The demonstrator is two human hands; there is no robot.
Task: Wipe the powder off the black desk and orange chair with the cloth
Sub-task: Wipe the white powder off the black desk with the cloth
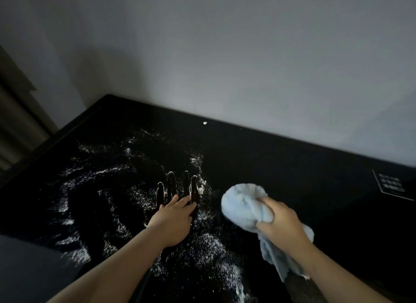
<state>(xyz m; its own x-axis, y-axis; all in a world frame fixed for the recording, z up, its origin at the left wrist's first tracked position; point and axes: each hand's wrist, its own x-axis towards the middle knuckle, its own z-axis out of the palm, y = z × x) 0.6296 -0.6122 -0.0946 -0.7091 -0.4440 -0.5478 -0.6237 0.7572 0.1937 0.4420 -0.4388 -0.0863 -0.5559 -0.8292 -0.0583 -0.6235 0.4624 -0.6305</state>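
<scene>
The black desk [281, 163] fills the lower half of the view, its glossy top mirroring my fingers. White powder [108, 181] is scattered and smeared over its left and middle, down to the front edge. My left hand [173, 221] lies flat on the desk in the powder, fingers straight and touching the surface. My right hand [279, 221] grips a bunched light blue cloth [243, 203] just right of the powder; a loose end of the cloth hangs below my wrist. The orange chair is out of view.
A grey wall stands behind the desk. One small white lump [204, 123] lies near the desk's back edge. A dark card with pale lettering [391, 185] lies at the desk's right end. A curtain [15, 127] hangs at the far left.
</scene>
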